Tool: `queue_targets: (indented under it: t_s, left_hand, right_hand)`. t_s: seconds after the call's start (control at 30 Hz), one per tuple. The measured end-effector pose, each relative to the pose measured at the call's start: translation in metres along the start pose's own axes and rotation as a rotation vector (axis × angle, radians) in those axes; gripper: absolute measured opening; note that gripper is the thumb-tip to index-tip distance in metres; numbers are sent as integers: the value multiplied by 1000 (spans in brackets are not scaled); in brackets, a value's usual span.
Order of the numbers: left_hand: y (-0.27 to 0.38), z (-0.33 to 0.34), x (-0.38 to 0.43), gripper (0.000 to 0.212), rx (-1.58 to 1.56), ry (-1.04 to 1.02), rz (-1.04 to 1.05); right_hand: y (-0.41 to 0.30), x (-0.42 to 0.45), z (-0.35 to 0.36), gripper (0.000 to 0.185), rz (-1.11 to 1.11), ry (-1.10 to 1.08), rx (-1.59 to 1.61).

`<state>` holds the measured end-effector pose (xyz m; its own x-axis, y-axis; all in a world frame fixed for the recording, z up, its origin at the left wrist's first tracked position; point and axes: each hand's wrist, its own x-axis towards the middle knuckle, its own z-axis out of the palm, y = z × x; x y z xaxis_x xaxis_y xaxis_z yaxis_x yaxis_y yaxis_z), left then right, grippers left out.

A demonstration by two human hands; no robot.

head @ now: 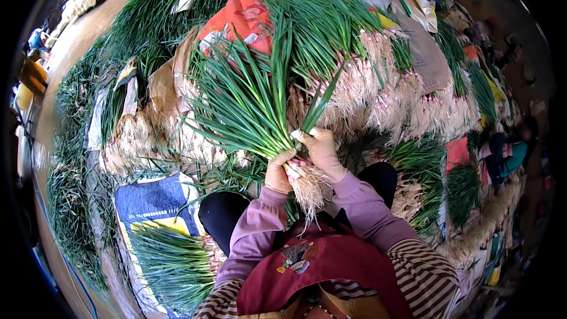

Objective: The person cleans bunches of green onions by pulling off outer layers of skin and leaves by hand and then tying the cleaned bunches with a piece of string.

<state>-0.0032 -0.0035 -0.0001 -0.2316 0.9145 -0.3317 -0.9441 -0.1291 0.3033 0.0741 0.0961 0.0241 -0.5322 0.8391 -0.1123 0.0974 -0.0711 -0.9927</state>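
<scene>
My left hand [280, 173], in a pale glove, grips a bunch of leafy alliums [248, 115] around the lower stems. The long flat leaves fan up and away from me, while the pinkish bulbs and pale stringy roots [310, 188] hang towards my lap. At the right side of the bunch, my right hand [322, 148], gloved too, pinches a single allium stalk [320, 108] between thumb and fingers. Its leaf points up to the right, and its lower end is hidden by the hand. Both hands are close together above my knees.
Rooted alliums [328, 35] lie heaped ahead, with a red printed sack [243, 20] among them. A smaller pile [172, 261] rests on a blue, white and yellow sack [155, 199] at my left. More alliums [418, 164] lie at right. Another person [509, 157] sits farther right.
</scene>
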Motion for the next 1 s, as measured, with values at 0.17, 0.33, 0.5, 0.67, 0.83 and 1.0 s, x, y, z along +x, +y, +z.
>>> queue_targets:
  t_s: [0.17, 0.33, 0.5, 0.67, 0.83, 1.0]
  left_hand:
    - [10, 1, -8, 31, 6, -176, -44]
    - [15, -5, -9, 36, 85, -156, -16]
    - [5, -1, 3, 34, 96, -106, -67]
    - [9, -6, 2, 34, 13, -81, -109]
    - [6, 1, 1, 27, -25, -26, -181]
    - [2, 7, -4, 31, 13, -94, -51]
  right_hand:
    - [-8, 24, -26, 17, 97, -16, -417]
    - [-52, 32, -53, 31, 16, -780, -1370]
    - [-115, 124, -69, 33, -60, 241, -1315]
    - [-95, 108, -65, 26, 84, 82, -1243]
    - [-49, -5, -57, 16, 23, -375, -685]
    - [-16, 16, -53, 31, -146, -182, -540]
